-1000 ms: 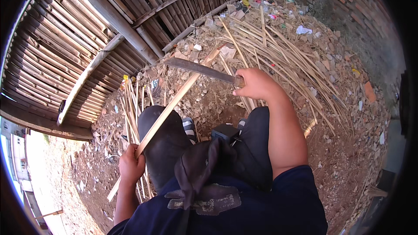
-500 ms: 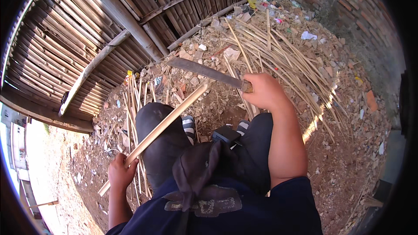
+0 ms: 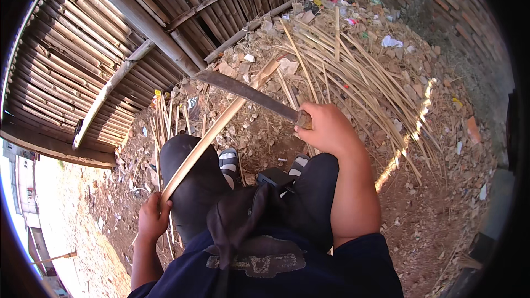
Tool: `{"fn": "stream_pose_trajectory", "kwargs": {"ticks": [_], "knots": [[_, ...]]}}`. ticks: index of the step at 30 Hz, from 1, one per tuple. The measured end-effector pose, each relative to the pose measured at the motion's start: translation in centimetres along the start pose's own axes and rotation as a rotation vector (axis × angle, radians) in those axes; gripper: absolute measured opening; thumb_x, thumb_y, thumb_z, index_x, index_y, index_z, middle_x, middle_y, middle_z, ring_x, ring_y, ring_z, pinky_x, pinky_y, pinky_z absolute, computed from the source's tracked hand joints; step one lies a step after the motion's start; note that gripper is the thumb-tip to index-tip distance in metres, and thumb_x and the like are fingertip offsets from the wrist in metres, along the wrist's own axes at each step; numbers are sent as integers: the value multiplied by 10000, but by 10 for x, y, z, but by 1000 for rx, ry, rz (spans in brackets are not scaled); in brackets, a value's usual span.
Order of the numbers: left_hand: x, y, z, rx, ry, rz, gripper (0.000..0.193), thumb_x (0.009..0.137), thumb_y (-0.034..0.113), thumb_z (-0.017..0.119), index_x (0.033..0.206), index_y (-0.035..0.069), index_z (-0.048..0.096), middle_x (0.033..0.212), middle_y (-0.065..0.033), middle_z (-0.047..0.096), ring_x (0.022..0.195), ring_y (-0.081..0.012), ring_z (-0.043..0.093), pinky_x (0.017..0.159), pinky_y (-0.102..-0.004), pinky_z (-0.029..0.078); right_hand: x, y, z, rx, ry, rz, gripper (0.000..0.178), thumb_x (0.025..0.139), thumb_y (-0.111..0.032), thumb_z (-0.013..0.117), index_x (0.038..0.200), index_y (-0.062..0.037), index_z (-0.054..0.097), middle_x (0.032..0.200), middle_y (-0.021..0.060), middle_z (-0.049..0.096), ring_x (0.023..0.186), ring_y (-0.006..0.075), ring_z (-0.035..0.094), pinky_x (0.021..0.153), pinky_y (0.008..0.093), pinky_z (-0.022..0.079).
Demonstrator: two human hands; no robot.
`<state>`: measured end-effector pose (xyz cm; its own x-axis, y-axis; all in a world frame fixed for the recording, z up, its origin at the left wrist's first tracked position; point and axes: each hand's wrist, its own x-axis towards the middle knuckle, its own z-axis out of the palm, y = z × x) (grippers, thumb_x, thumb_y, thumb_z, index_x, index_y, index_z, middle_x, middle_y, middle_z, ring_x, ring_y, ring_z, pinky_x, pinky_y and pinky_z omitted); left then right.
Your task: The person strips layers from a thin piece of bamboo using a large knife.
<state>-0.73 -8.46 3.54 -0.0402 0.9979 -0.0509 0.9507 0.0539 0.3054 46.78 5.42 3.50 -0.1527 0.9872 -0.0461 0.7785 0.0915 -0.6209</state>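
My left hand (image 3: 154,215) is closed round the lower end of a split bamboo strip (image 3: 202,146), which slants up and away to the right over my left knee. In my right hand (image 3: 327,127) is a machete (image 3: 251,95), its wooden handle in my fist. The long dark blade points left and lies across the strip, hiding a short stretch of it near the far end. Whether the edge touches the bamboo I cannot tell.
A pile of bamboo strips (image 3: 359,72) lies ahead to the right, and more strips (image 3: 165,117) stand beside my left knee. A bamboo-slat wall (image 3: 118,58) rises at the left, a brick wall (image 3: 469,27) at the right. Rubble and litter cover the ground.
The bamboo strip has slid forward and up, its far end now beyond the blade. My left hand sits nearer its lower end. The machete has shifted slightly left and nearer me.
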Motion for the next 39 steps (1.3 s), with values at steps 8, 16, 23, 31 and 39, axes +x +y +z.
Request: {"fn": "stream_pose_trajectory", "kwargs": {"ticks": [8, 16, 23, 31, 39], "knots": [[16, 4, 15, 46, 109, 29, 324, 992, 355, 672, 913, 46, 618, 675, -183, 642, 654, -422, 665, 601, -493, 498, 7, 4, 4, -20, -40, 19, 417, 798, -265, 739, 1148, -42, 700, 1001, 227, 718, 979, 419, 686, 872, 498, 552], [38, 3, 24, 23, 128, 63, 363, 972, 373, 699, 836, 52, 598, 662, -181, 629, 608, -423, 640, 570, -504, 483, 18, -12, 31, -135, -96, 64, 384, 791, -261, 746, 1112, -55, 701, 977, 213, 722, 966, 411, 695, 859, 503, 558], [41, -16, 29, 13, 133, 101, 369, 927, 387, 743, 841, 54, 609, 681, -179, 648, 623, -420, 652, 568, -500, 494, 26, -37, 48, -210, -213, -19, 290, 802, -243, 759, 1000, -44, 688, 909, 194, 719, 910, 400, 699, 813, 506, 555], [32, -27, 30, -8, 196, 109, 351, 925, 381, 739, 856, 64, 604, 679, -170, 645, 617, -406, 656, 558, -491, 497, 29, -42, 29, -141, -110, 180, 330, 814, -273, 769, 1070, -72, 710, 846, 194, 702, 871, 405, 690, 779, 505, 544], [32, -46, 37, -50, 253, 184, 349, 930, 386, 730, 858, 68, 606, 682, -166, 647, 613, -401, 653, 557, -490, 498, 40, -12, 51, 5, -105, 10, 426, 814, -267, 767, 1188, -72, 707, 958, 219, 723, 919, 399, 706, 819, 488, 554]]}}
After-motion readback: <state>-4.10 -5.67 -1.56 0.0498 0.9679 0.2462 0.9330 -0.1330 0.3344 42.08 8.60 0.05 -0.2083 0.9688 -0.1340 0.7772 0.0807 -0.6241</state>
